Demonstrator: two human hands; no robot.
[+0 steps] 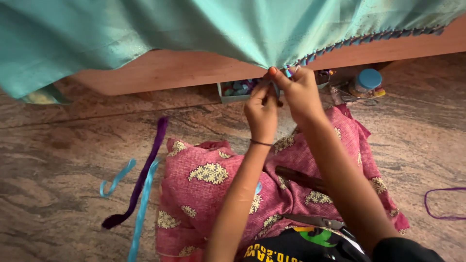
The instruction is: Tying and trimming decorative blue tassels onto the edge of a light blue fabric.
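A turquoise cloth hangs down over a wooden board, its lower edge trimmed with a row of blue and purple tassels. My right hand pinches the cloth's edge where it gathers to a point. My left hand is right beside it, fingers closed on the same edge and on thin threads; a small dark tool tip may show below it. A thin dark band circles my left wrist. Both forearms reach up over a pink flowered cloth on my lap.
A wooden board runs across the top. A small box of thread and a blue-lidded jar sit under it. Purple and light-blue thread bundles lie on the stone floor at left. Scissors and a dark stick rest on my lap.
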